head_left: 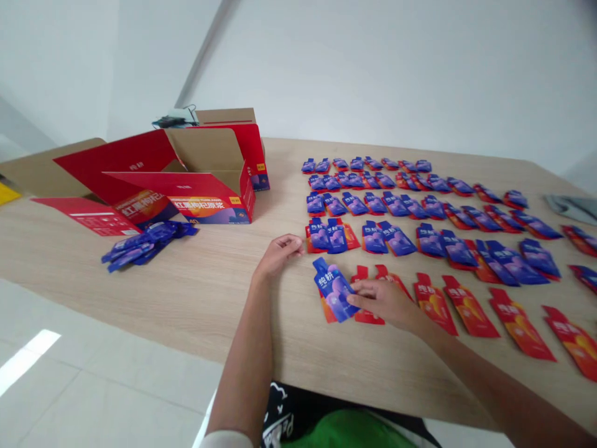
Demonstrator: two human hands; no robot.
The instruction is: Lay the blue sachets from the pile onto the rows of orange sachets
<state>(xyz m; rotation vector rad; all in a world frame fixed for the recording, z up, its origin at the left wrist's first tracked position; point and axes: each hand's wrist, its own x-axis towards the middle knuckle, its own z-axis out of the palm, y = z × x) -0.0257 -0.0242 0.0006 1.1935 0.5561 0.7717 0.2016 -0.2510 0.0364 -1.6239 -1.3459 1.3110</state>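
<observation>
A blue spouted pouch (336, 292) with white characters is pinched at its right edge by my right hand (380, 300). It lies over an orange-red pouch (327, 309), whose edge shows beneath it. Part of my right hand covers other red pouches (368, 316) beside it. My left hand (281, 252) rests on the table, fingers curled together, and nothing shows between them. Its fingertips are close beside a stack of blue and red pouches (318, 235) at the left end of a row; whether they touch is unclear.
Several rows of paired blue and red pouches (393, 202) spread across the wooden table (224, 280). Single red pouches (471, 308) line the front right. An open red carton (209, 202) stands left, another carton (259, 146) behind it. Loose blue pouches (147, 244) lie in front.
</observation>
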